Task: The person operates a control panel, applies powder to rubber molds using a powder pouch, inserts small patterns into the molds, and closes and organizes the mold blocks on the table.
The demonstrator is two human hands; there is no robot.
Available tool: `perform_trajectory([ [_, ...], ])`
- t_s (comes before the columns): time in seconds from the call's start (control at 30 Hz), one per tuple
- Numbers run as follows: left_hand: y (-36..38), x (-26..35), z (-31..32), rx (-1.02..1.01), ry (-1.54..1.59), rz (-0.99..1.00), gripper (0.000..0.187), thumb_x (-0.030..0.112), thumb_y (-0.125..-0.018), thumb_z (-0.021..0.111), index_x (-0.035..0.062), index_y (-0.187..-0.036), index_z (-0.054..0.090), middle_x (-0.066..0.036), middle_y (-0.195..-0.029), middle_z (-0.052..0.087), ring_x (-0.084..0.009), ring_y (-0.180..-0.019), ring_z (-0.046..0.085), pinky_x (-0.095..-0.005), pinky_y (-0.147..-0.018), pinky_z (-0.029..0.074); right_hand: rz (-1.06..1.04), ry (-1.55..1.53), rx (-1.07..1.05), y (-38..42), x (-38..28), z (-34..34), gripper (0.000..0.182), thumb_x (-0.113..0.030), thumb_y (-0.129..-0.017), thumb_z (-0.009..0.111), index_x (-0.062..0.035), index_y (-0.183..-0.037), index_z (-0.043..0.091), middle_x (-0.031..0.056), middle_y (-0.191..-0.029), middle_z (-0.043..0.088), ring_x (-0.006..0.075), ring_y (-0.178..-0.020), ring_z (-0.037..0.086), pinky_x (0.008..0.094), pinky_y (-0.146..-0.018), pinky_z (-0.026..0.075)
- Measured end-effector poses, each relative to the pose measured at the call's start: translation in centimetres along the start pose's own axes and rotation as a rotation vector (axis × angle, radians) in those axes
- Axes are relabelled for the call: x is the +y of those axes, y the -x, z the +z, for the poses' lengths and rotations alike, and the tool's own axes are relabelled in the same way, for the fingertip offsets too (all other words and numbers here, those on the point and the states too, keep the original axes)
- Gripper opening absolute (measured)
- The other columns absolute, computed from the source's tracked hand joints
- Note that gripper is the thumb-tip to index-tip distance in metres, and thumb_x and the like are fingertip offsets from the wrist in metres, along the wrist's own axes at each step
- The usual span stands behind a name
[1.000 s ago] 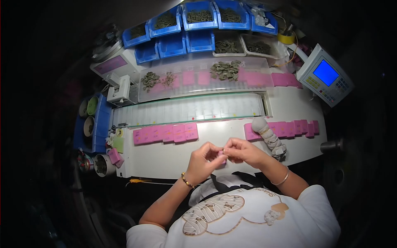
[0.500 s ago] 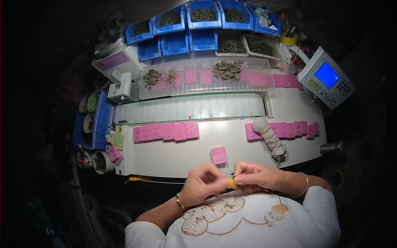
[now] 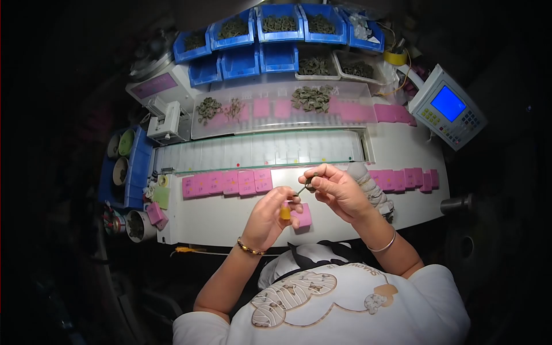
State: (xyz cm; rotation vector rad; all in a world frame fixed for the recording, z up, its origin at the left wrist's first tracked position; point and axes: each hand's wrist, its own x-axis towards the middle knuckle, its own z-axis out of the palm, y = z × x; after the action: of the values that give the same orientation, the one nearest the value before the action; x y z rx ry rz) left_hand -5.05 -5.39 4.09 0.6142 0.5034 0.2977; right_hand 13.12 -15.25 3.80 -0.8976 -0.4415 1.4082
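Observation:
My right hand (image 3: 339, 190) is raised over the front of the table and pinches a small dark green ring-like piece (image 3: 309, 184) between thumb and fingers. A thin stem runs from it towards my left hand (image 3: 269, 217), whose fingertips are closed at the stem's other end. Against the fingers of my left hand sits a small yellow object (image 3: 285, 211); its kind is not clear. A single pink block (image 3: 302, 215) lies on the table, partly behind my left hand. Wrapped in pale cloth, a bundle (image 3: 368, 184) is partly covered by my right hand.
Rows of pink blocks (image 3: 246, 182) line the table. Behind them are a glass-topped strip (image 3: 259, 150) and a translucent tray (image 3: 276, 118) with dark green pieces. Blue bins (image 3: 233, 43) stand at the back, a keypad display (image 3: 448, 106) at right, a blue crate (image 3: 137, 172) at left.
Both hands have risen from near my chest to above the table. The dark green piece and its stem now show between them. The view has shifted slightly.

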Motion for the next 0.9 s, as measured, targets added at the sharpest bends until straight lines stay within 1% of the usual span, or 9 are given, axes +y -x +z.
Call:
perform_trajectory([
  [0.13, 0.0, -0.4, -0.3, -0.05, -0.391, 0.044, 0.022, 0.025, -0.103, 0.052, 0.0045, -0.105, 0.059, -0.001, -0.082, 0.056, -0.0074, -0.065, 0.051, -0.0202, -0.053, 0.041, -0.061, 0.246, 0.009, 0.4, 0.2, 0.6, 0.02, -0.012, -0.095, 0.063, -0.0098, -0.114, 0.061, 0.0036, -0.11, 0.066, 0.0015, -0.081, 0.052, 0.0179, -0.066, 0.04],
  [0.33, -0.1, -0.5, 0.9, 0.208, -1.128, 0.871, 0.011, 0.008, -0.093, 0.065, -0.0002, -0.086, 0.063, 0.0, -0.073, 0.054, -0.0057, -0.059, 0.049, -0.0246, -0.05, 0.039, 0.033, 0.192, 0.123, 0.7, 1.4, 1.2, 0.02, -0.018, -0.093, 0.067, -0.0064, -0.109, 0.063, -0.003, -0.095, 0.062, 0.0017, -0.075, 0.05, 0.017, -0.06, 0.039],
  [0.47, -0.3, -1.0, 0.5, 0.166, -1.175, 0.906, 0.013, 0.01, -0.094, 0.063, -0.0001, -0.086, 0.063, 0.001, -0.072, 0.054, -0.0062, -0.06, 0.05, -0.0233, -0.05, 0.039, 0.079, 0.046, 0.111, 0.9, 2.2, 1.5, 0.024, -0.015, -0.096, 0.062, -0.0043, -0.117, 0.062, -0.0042, -0.088, 0.058, 0.0013, -0.071, 0.047, 0.0159, -0.057, 0.036],
  [0.53, -0.5, -1.7, 0.0, 0.123, -0.681, 0.395, 0.018, 0.015, -0.096, 0.061, 0.0001, -0.085, 0.062, 0.002, -0.073, 0.057, -0.0072, -0.06, 0.051, -0.022, -0.053, 0.041, -0.001, 0.161, 0.132, 0.8, 2.1, 1.6, 0.023, -0.012, -0.095, 0.061, -0.0044, -0.117, 0.063, -0.004, -0.089, 0.058, 0.0017, -0.072, 0.048, 0.0161, -0.059, 0.037],
  [0.57, -0.7, -1.6, -0.5, 0.122, -0.682, 0.395, 0.018, 0.015, -0.096, 0.061, 0.0001, -0.085, 0.062, 0.002, -0.073, 0.057, -0.0072, -0.06, 0.051, -0.022, -0.053, 0.041, -0.081, 0.276, 0.153, 0.8, 2.0, 1.6, 0.023, -0.01, -0.095, 0.06, -0.0045, -0.116, 0.063, -0.0039, -0.09, 0.059, 0.0021, -0.073, 0.049, 0.0162, -0.06, 0.039],
  [0.63, -1.2, -1.3, -1.6, 0.077, -0.364, -0.016, 0.022, 0.021, -0.097, 0.06, -0.0003, -0.093, 0.064, 0.002, -0.074, 0.06, -0.0082, -0.064, 0.054, -0.0227, -0.058, 0.044, -0.253, 0.441, 0.187, 0.2, 2.4, 1.7, 0.023, -0.006, -0.093, 0.059, -0.004, -0.115, 0.064, -0.003, -0.092, 0.06, 0.003, -0.072, 0.05, 0.0171, -0.061, 0.04],
  [0.77, -3.8, -3.5, -5.1, 0.09, -0.907, 0.169, 0.028, 0.026, -0.095, 0.063, -0.0004, -0.106, 0.065, 0.002, -0.079, 0.061, -0.0086, -0.068, 0.053, -0.0245, -0.063, 0.045, -0.557, 0.759, 0.321, 0.0, 2.2, 2.0, 0.018, 0.0, -0.088, 0.061, -0.0008, -0.106, 0.063, 0.0006, -0.086, 0.062, 0.0074, -0.073, 0.055, 0.0223, -0.061, 0.045],
  [0.83, -3.9, -3.4, -5.6, 0.275, -1.536, 0.407, 0.04, 0.029, -0.092, 0.068, 0.0, -0.118, 0.063, 0.0, -0.087, 0.064, -0.0085, -0.069, 0.051, -0.0267, -0.065, 0.046, -0.577, 0.833, 0.343, 0.3, 1.8, 2.1, 0.018, 0.002, -0.086, 0.061, -0.0012, -0.104, 0.062, 0.0029, -0.087, 0.063, 0.0089, -0.072, 0.056, 0.0231, -0.062, 0.046],
  [0.9, -3.9, -3.0, -4.9, 0.274, -1.341, 0.388, 0.04, 0.018, -0.091, 0.069, 0.0007, -0.126, 0.06, 0.003, -0.087, 0.059, -0.0045, -0.066, 0.047, -0.0223, -0.058, 0.039, -0.595, 0.91, 0.369, 0.4, 1.6, 1.6, 0.019, 0.004, -0.084, 0.061, -0.0017, -0.102, 0.06, 0.0051, -0.087, 0.063, 0.0104, -0.071, 0.057, 0.024, -0.062, 0.047],
])
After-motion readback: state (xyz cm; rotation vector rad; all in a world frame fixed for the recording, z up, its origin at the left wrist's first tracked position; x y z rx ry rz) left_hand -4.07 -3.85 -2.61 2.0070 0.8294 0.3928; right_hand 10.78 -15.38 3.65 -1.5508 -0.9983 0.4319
